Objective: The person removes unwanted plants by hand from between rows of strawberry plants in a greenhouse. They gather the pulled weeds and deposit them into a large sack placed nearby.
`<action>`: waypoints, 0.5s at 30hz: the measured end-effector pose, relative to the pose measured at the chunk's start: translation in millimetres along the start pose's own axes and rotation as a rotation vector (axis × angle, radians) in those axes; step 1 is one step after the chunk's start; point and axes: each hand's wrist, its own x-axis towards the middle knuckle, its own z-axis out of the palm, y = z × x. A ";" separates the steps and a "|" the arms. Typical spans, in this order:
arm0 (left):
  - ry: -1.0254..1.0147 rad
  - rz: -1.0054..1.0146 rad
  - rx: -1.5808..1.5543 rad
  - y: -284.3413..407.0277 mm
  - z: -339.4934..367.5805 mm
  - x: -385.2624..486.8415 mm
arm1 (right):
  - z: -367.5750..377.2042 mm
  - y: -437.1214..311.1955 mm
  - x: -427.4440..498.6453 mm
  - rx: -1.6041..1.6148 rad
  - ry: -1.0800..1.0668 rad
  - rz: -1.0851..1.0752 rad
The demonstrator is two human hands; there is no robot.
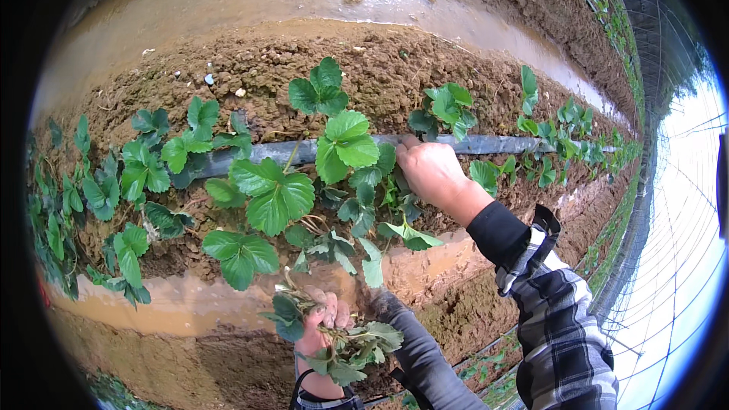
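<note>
Strawberry plants (279, 193) with broad green toothed leaves grow in a raised bed of brown soil (245, 62), along a dark drip tape (285, 151). My right hand (430, 171) reaches in from the lower right, its fingers bent down at the tape, between a large plant and a smaller strawberry plant (447, 108). Its fingertips are partly hidden, so whether they pinch anything does not show. Low in the picture my left hand (327, 310), soiled at the fingers, is closed around a bunch of plucked strawberry leaves and stems (347, 350).
Muddy water fills the furrow beyond the bed (228, 0) and the nearer furrow (188, 307). My leg, in dark trousers (416, 341), stands in the nearer one. More planted rows (615, 28) and a netted or wire-framed structure (672, 182) lie to the right.
</note>
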 end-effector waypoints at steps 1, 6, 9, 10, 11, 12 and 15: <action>0.000 0.004 -0.006 -0.6 -0.1 0.4 | -0.2 0.5 2.3 0.008 -0.017 -0.004; -0.054 -0.019 -0.061 -5.5 -4.0 2.9 | -15.1 -5.3 22.6 -0.105 -0.144 -0.150; -0.081 -0.044 -0.088 -9.4 -6.9 3.2 | -30.5 -20.9 51.1 -0.043 -0.102 -0.253; -0.085 -0.055 -0.100 -10.5 -7.6 3.0 | -36.3 -25.0 58.7 -0.002 -0.156 -0.258; -0.091 -0.051 -0.092 -11.8 -8.3 2.9 | -42.0 -26.8 65.0 0.020 -0.099 -0.253; -0.089 -0.048 -0.093 -13.6 -9.1 2.9 | -47.8 -25.3 68.8 0.068 -0.043 -0.265; -0.118 -0.054 -0.093 -15.7 -11.3 4.7 | -61.0 -9.1 60.6 0.050 -0.115 -0.119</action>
